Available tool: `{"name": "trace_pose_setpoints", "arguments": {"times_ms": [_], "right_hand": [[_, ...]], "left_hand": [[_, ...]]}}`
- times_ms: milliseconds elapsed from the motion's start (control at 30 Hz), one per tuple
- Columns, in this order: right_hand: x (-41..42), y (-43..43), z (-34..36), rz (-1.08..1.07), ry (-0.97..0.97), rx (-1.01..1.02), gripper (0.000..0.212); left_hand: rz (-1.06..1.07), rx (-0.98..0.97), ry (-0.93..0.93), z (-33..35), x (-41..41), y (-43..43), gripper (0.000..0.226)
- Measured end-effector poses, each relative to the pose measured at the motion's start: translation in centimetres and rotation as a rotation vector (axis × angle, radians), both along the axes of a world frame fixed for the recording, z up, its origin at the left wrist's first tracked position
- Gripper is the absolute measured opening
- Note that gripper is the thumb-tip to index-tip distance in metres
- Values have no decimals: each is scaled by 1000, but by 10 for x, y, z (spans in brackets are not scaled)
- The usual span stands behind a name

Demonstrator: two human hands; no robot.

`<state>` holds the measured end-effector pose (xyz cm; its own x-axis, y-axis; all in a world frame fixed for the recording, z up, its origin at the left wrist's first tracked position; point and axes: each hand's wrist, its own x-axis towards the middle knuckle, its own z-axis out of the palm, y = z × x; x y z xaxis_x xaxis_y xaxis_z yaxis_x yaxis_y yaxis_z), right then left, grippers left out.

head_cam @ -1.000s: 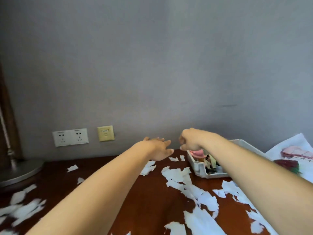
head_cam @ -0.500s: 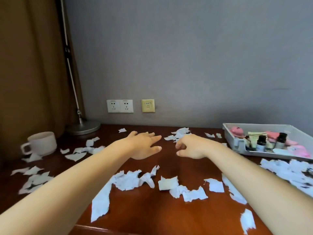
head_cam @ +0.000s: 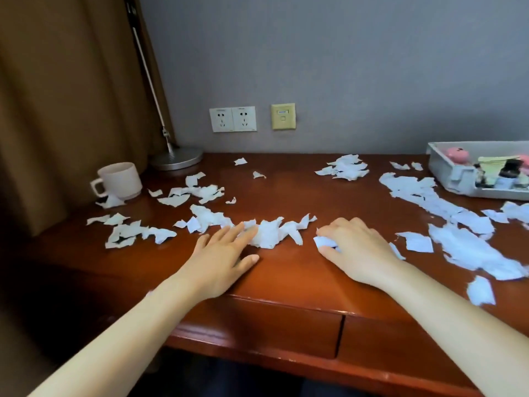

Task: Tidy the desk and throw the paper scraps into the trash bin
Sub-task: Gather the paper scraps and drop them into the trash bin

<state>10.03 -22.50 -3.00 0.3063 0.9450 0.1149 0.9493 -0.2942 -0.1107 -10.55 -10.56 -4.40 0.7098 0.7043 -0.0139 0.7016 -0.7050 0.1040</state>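
Pinched a small crumpled white paper scrap point(head_cam: 323, 242) under the curled fingers of the right hand point(head_cam: 360, 247), at the front middle of the glossy reddish-brown wooden desk point(head_cam: 286, 270). Held the left hand point(head_cam: 226, 253) flat alongside, fingers straight and gripping nothing, tips touching the near edge of a rumpled heap of torn white paper point(head_cam: 272, 233).

Left well apart, to the right, a long trail of larger white scraps point(head_cam: 472, 250) running back towards a grey plastic tray of small bottles and pink items point(head_cam: 446, 170). Left to the other side a loose scatter of white shreds point(head_cam: 131, 232) and a pale ceramic mug point(head_cam: 120, 180), apparently standing on the corner of one piece, near a round metal lamp base point(head_cam: 177, 157). Showed no trash bin anywhere in view, with nearly all the paper still on the desk.

Risked, by this reading, pushing light shreds over the front edge and onto the floor if raked towards the body with a flat palm. Risked shedding bits on the way to the unseen bin from so small and loose a handful. Could have tipped or dragged the mug by tugging the piece seemingly trapped beneath it. Could also have knocked the bottles over where the trail ran close to the tray's wall.
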Motion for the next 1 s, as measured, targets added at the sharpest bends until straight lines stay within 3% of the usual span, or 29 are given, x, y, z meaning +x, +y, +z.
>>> {"name": "trace_pose_setpoints", "arguments": {"times_ms": [133,300,500,700,1000], "right_hand": [[2,20,-14,21,41,168,36],[17,54,-21,40,262,239,45],[31,85,-19,39,449,345,36],[41,79,-10,3,278,324,39],[35,67,-6,-66,210,167,77]], "left_hand": [[-44,-43,-137,-3,15,6,55],[-66,-105,-242,-1,37,19,53],[-148,-46,-173,-3,68,53,58],[-142,-5,-208,-9,82,70,57],[-154,-47,-246,-11,83,77,55]]}}
